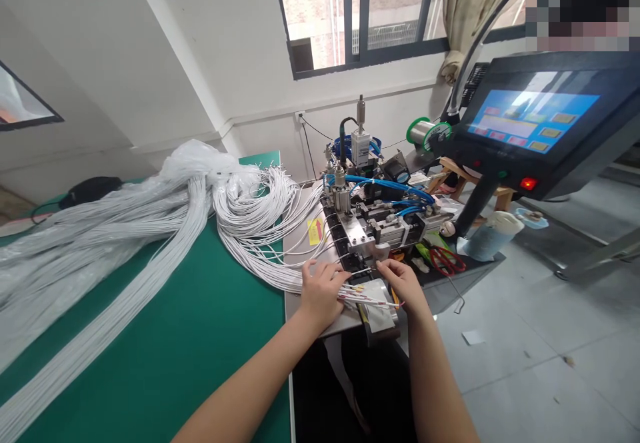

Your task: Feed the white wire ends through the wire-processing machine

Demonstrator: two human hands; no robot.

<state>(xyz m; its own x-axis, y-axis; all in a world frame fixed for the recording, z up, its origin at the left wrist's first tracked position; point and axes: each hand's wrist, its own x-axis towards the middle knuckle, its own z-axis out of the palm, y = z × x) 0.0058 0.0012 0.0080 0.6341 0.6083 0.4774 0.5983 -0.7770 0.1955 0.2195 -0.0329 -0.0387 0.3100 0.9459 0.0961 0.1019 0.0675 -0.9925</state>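
Observation:
My left hand [323, 293] rests at the machine's front edge, fingers closed on a white cable [361, 272] that runs to the right. At that cable's far end, the thumb and forefinger of my right hand [404, 284] are pinched together; the thin tip between them is too small to make out fully. Just beyond my fingers stands a soldering machine [357, 230] with metal cylinders and blue air hoses. Below and beside my left hand lie several more white cable ends [373, 300] with coloured wire tips, over a pale pad [379, 316].
Long bundles of white cables [250, 210], partly in clear plastic, cover much of the green table [235, 363]. At the right are a touchscreen [535, 120], a solder spool [425, 133], red-handled scissors [447, 261] and a bluish container [493, 236]. Another person is partly visible behind the screen.

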